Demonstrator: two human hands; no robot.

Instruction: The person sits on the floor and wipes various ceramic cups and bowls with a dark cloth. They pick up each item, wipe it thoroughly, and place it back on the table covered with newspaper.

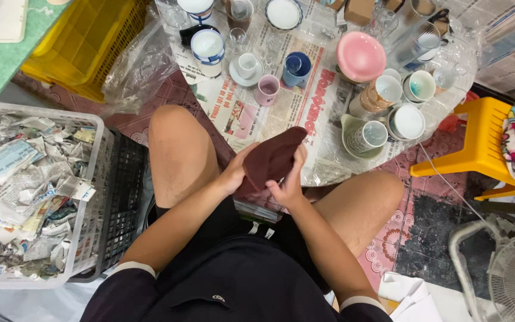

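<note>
Both hands, left hand (233,173) and right hand (287,188), close their fingers around a soft, dark brown cloth (272,158), bunched between the knees above crinkled newspaper (257,113) bearing glossy ceramic cups.

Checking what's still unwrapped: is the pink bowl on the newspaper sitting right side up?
No, the pink bowl lies upside down among the cups, with its base ring facing up on the newspaper.
</note>
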